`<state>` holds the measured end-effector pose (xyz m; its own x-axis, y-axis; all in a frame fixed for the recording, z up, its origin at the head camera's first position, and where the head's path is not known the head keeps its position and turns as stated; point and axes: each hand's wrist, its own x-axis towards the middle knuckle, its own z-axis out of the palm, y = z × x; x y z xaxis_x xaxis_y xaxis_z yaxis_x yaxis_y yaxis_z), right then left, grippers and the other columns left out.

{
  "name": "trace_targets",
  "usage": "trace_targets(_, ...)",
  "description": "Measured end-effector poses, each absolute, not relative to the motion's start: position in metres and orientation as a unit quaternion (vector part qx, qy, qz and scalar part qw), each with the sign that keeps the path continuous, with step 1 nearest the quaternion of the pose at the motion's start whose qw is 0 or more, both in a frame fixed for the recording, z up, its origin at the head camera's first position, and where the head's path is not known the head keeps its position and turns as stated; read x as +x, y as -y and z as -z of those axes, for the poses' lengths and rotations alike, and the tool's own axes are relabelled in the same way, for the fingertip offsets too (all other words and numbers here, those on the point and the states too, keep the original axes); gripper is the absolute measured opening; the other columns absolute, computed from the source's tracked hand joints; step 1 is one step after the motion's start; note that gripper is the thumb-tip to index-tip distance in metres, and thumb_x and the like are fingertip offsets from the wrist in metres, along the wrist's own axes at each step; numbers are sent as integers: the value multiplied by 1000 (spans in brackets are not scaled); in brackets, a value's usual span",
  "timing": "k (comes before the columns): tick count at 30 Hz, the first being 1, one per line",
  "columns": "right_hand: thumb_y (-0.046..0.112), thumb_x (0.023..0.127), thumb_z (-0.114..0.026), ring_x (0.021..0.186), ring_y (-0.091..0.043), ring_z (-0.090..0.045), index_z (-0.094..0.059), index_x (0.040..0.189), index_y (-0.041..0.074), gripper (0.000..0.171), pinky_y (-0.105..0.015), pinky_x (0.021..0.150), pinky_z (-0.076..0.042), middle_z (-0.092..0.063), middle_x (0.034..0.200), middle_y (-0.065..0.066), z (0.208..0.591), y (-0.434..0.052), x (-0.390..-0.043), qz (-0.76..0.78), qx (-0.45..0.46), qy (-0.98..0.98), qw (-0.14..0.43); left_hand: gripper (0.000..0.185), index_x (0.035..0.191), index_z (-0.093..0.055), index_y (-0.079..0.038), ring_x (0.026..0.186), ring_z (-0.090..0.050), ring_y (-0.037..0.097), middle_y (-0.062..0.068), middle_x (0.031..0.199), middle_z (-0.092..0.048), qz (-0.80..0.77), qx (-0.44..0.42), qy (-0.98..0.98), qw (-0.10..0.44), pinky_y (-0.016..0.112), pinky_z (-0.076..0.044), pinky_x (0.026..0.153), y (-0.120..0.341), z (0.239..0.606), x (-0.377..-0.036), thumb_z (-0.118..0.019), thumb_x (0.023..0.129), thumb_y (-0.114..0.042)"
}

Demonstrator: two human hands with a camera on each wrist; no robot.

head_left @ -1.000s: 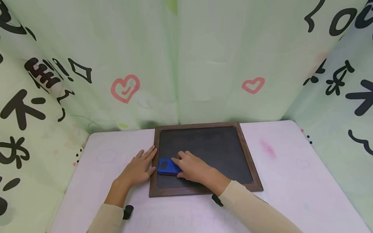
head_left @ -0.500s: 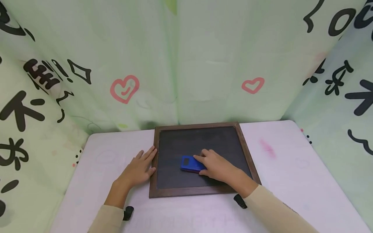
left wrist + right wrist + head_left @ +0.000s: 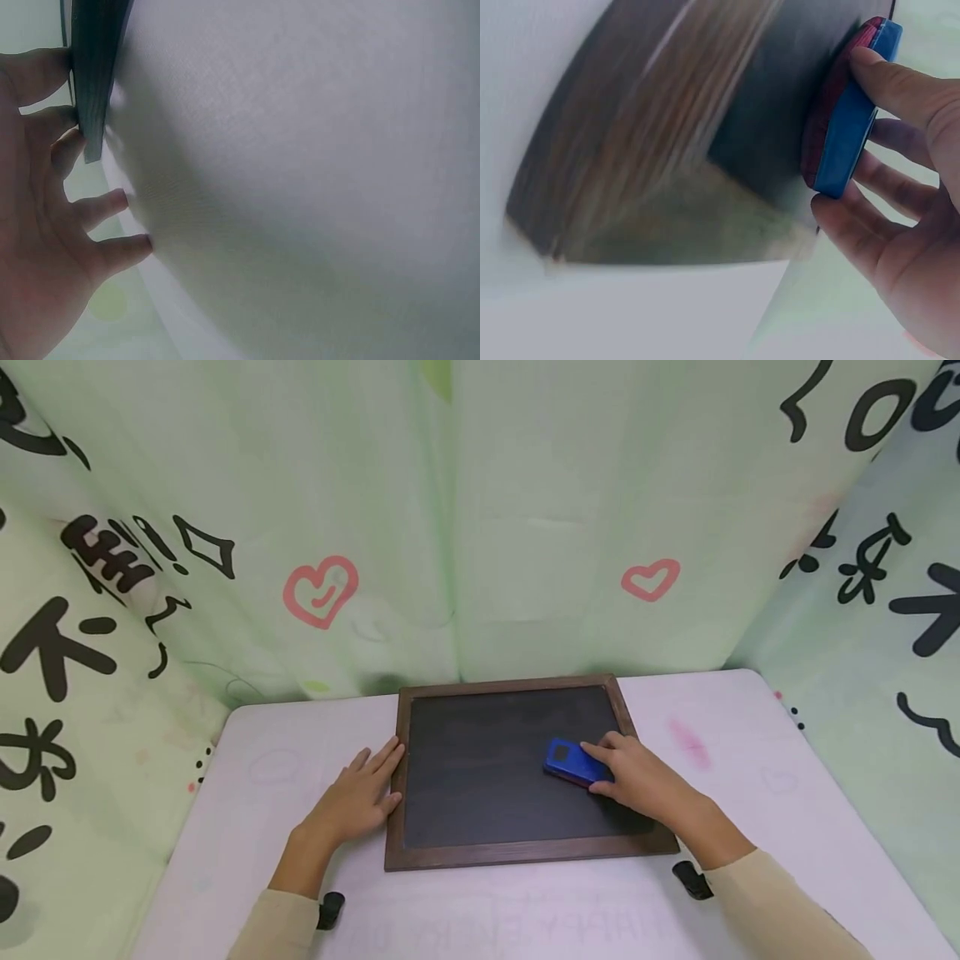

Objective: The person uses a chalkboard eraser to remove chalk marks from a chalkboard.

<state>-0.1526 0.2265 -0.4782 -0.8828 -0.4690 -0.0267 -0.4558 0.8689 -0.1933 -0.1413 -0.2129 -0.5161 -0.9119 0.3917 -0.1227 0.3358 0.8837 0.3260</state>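
Observation:
A blackboard (image 3: 480,752) in a brown wooden frame (image 3: 525,853) lies flat on the table. My right hand (image 3: 648,781) grips a blue eraser (image 3: 570,761) against the right part of the black surface. In the right wrist view the thumb and fingers pinch the sides of the eraser (image 3: 844,135), whose dark red underside faces the board. On the left, my left hand (image 3: 352,802) rests with spread fingers against the frame's left side. The left wrist view shows its thumb and some fingertips touching the frame edge (image 3: 97,75), while others rest on the table.
The white table (image 3: 750,793) extends around the board on both sides and in front. A pink smudge (image 3: 688,743) marks it on the right. Light green curtains (image 3: 525,527) with hearts and black writing hang close behind and at both sides.
My right hand has slid the eraser from the board's left side across to its right part, slightly upward. The left hand and the board stay about where they were.

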Motion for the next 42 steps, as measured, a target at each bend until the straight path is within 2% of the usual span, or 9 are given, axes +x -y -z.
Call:
trace_targets(11,22,88,-84,103,-35,-63,-59,142,-4,65,-47,87,-58,-62,115,-18,473,-240,-148,99,-198,-974,44,70,166,-23,-13,153,-24,54,5,174,-18,-154,191,-965,90,74,-28,117,213,519,-142,-53,106,-35)
trace_targets(24,25,86,-86,102,-32,-63,-61,141,-3,66,-49,88,-58,-63,116,-19,478,-246,-151,130,-189,-972,43,71,166,-24,-13,152,-26,54,5,173,-20,-146,189,-967,87,75,-30,115,211,518,-140,-54,106,-35)
trace_targets(33,27,90,-82,102,-36,-63,-56,144,-4,67,-52,84,-59,-61,123,-27,458,-258,-157,164,-165,-972,1,70,166,-24,-11,152,-25,54,7,173,-20,-150,192,-966,88,75,-30,116,211,513,-141,-54,106,-35)
trace_targets(42,36,96,-75,111,-55,-58,-45,147,-12,77,-69,88,-56,-50,129,-37,425,-297,-165,201,-71,-977,3,71,166,-23,-12,152,-25,55,7,173,-20,-152,193,-965,90,75,-29,116,210,513,-139,-54,106,-35)
